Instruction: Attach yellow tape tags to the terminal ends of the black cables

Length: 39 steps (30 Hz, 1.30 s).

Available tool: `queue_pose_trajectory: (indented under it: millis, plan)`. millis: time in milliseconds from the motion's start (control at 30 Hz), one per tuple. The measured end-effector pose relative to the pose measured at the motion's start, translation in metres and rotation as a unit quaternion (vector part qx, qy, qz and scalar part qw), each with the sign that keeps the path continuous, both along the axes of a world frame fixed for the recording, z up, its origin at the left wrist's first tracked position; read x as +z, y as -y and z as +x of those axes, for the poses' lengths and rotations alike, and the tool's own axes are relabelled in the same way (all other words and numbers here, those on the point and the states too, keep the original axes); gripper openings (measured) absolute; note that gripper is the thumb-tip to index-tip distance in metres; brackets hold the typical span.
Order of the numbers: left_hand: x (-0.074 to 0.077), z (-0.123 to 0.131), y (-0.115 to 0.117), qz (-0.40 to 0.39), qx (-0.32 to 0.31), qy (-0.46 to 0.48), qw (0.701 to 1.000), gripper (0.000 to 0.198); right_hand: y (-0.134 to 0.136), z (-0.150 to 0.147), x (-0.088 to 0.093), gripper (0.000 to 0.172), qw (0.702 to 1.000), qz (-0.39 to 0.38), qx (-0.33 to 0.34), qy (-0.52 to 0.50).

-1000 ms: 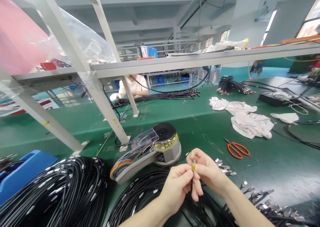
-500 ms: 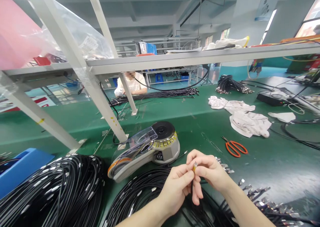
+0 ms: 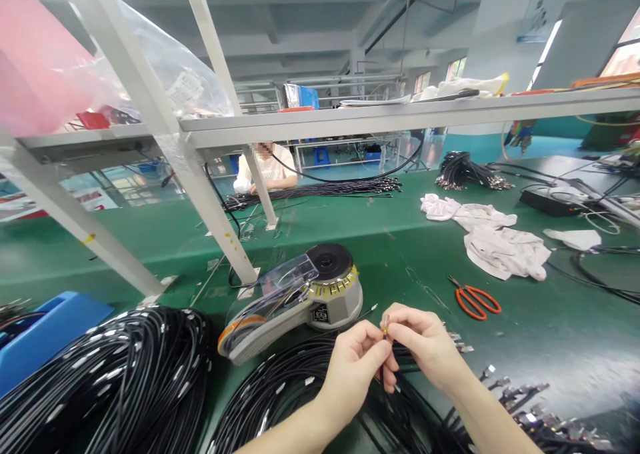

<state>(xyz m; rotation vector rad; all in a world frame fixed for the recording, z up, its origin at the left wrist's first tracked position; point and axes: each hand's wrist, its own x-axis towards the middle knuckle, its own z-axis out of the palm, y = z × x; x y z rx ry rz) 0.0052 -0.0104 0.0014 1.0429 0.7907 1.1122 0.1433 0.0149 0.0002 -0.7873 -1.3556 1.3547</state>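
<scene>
My left hand [image 3: 356, 366] and my right hand [image 3: 425, 349] meet low in the middle of the view, both pinched on the small metal cable connector [image 3: 385, 325] with a yellow band, at the end of a thin black cable. Right below my hands lies a coil of black cables [image 3: 295, 394]. A grey tape dispenser [image 3: 305, 301] with a clear cover stands just behind and left of my left hand. Loose metal connector ends [image 3: 520, 401] lie to the right of my right forearm.
A big bundle of black cables [image 3: 110, 381] and a blue bin [image 3: 45, 331] sit at the left. Orange scissors [image 3: 473, 301] and white cloths [image 3: 495, 244] lie on the green table [image 3: 380, 241]. White shelf legs [image 3: 200, 194] rise behind the dispenser. Another person [image 3: 267, 167] sits opposite.
My hands stayed together on the connector, with the fingers shifting slightly around it. The view moved a little.
</scene>
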Motion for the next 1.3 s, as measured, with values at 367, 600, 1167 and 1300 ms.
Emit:
queue_pose_trajectory:
  millis: [367, 600, 1167, 1300]
  plan:
    - [-0.004, -0.001, -0.005, 0.007, 0.030, -0.028, 0.999, 0.025, 0.003, 0.000, 0.004, 0.014, 0.998, 0.031, -0.018, 0.059]
    - [-0.006, -0.004, -0.010, 0.032, 0.060, -0.069, 0.995, 0.023, 0.004, -0.004, 0.002, 0.012, 0.998, 0.015, -0.031, 0.047]
    - [-0.010, -0.006, -0.014, -0.114, -0.058, 0.082, 0.988, 0.027, 0.004, -0.005, -0.008, 0.019, 0.911, 0.294, -0.184, 0.226]
    - [-0.008, -0.006, -0.013, -0.093, -0.054, 0.053, 0.993, 0.026, 0.002, -0.003, -0.005, 0.019, 0.920, 0.280, -0.159, 0.223]
